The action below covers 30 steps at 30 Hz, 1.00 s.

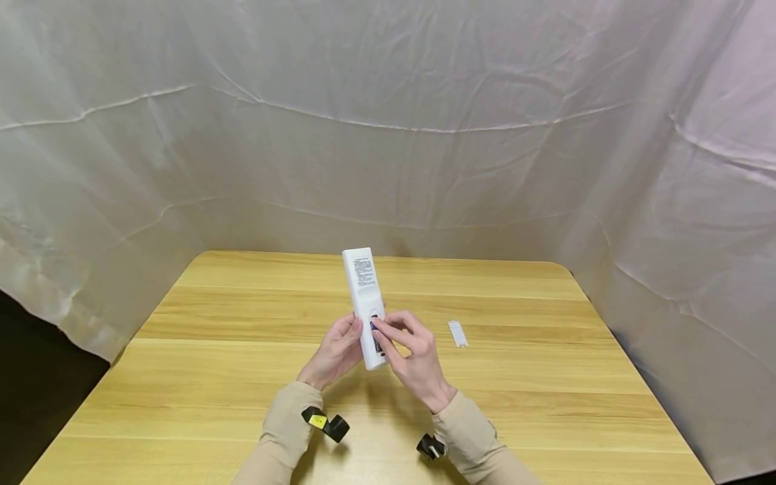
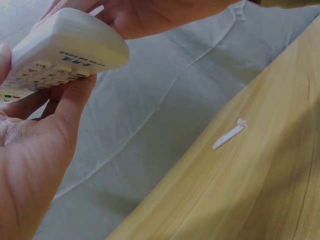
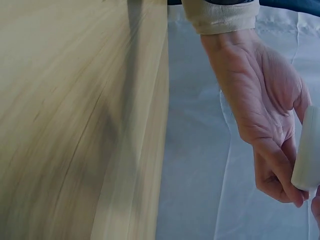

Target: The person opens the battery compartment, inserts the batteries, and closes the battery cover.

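A white remote control (image 1: pixel 364 276) is held above the table, its back with printed text facing up and its battery compartment uncovered. My left hand (image 1: pixel 335 350) grips it from the left side, thumb along the edge and fingers beneath. The left wrist view shows the keypad side of the remote (image 2: pixel 80 42) facing down. My right hand (image 1: pixel 418 357) is at the compartment, thumb and forefinger pinching a small blue battery (image 1: pixel 373 326). A dark part shows lower in the compartment, partly hidden by the fingers. In the right wrist view, the left hand (image 3: pixel 270 115) supports the remote.
A small white battery cover (image 1: pixel 458 334) lies on the wooden table (image 1: pixel 242 404), to the right of the hands. Pale fabric (image 1: pixel 388 168) hangs around the table's back and sides. Both wrists wear black camera mounts.
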Each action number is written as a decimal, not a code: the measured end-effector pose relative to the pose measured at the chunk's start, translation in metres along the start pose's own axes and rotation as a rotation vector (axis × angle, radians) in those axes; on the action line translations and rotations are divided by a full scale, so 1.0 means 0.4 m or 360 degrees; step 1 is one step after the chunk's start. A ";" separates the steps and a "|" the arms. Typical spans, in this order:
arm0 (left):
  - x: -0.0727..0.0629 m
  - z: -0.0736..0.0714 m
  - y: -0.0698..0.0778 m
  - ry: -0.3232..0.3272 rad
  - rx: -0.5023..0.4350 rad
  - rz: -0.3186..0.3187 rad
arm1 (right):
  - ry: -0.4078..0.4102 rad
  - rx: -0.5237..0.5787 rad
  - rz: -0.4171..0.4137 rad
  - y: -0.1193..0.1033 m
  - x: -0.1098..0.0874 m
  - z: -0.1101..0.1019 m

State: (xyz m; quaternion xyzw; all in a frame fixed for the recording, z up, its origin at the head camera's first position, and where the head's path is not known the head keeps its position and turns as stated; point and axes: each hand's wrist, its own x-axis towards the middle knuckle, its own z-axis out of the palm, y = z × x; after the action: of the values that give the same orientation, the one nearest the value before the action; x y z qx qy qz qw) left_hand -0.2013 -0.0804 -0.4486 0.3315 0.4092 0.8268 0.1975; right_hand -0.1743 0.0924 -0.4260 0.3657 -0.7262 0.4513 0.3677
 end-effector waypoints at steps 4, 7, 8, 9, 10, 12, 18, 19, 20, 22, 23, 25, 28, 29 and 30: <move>0.001 -0.001 -0.001 -0.0007 0.0004 0.0012 | -0.0012 -0.0015 -0.0039 0.005 0.000 0.000; 0.001 -0.002 0.000 -0.0011 0.0004 0.0011 | -0.0019 -0.0011 -0.0062 0.009 -0.003 0.002; 0.000 -0.003 0.001 -0.0002 0.0004 0.0017 | -0.0021 -0.0003 -0.0071 0.011 -0.005 0.003; 0.000 -0.003 0.002 0.0012 -0.0001 0.0020 | -0.0025 0.0007 -0.0082 0.012 -0.007 0.004; -0.001 -0.004 0.004 0.0019 -0.0005 0.0026 | -0.0030 0.0014 -0.0092 0.013 -0.008 0.006; -0.002 -0.004 0.007 0.0033 -0.0014 0.0039 | -0.0035 0.0025 -0.0113 0.015 -0.012 0.009; 0.001 -0.005 0.012 0.0007 -0.0036 0.0049 | -0.0033 -0.0002 -0.0127 0.016 -0.014 0.010; 0.001 -0.005 0.013 0.0000 -0.0042 0.0050 | -0.0034 -0.0006 -0.0124 0.015 -0.014 0.009; 0.001 -0.004 0.013 -0.0002 -0.0053 0.0052 | -0.0035 -0.0007 -0.0123 0.015 -0.014 0.009; 0.002 -0.003 0.013 -0.0010 -0.0075 0.0058 | -0.0034 -0.0008 -0.0122 0.014 -0.014 0.009; 0.002 -0.003 0.014 -0.0013 -0.0087 0.0062 | -0.0032 -0.0007 -0.0123 0.014 -0.014 0.010; 0.001 -0.002 0.015 -0.0020 -0.0100 0.0067 | -0.0025 0.0003 -0.0115 0.014 -0.014 0.011; -0.001 0.000 0.017 -0.0007 -0.0098 0.0063 | -0.0007 0.0039 -0.0082 0.014 -0.016 0.013; -0.002 0.000 0.018 0.0002 -0.0090 0.0061 | 0.0004 0.0053 -0.0063 0.014 -0.016 0.014; -0.002 0.001 0.018 0.0011 -0.0079 0.0057 | 0.0016 0.0077 -0.0039 0.015 -0.017 0.015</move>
State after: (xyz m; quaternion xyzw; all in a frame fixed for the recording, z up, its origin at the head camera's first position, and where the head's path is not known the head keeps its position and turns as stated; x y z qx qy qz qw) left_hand -0.2007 -0.0850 -0.4428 0.3310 0.3832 0.8412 0.1895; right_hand -0.1776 0.0903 -0.4363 0.3811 -0.7087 0.4660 0.3678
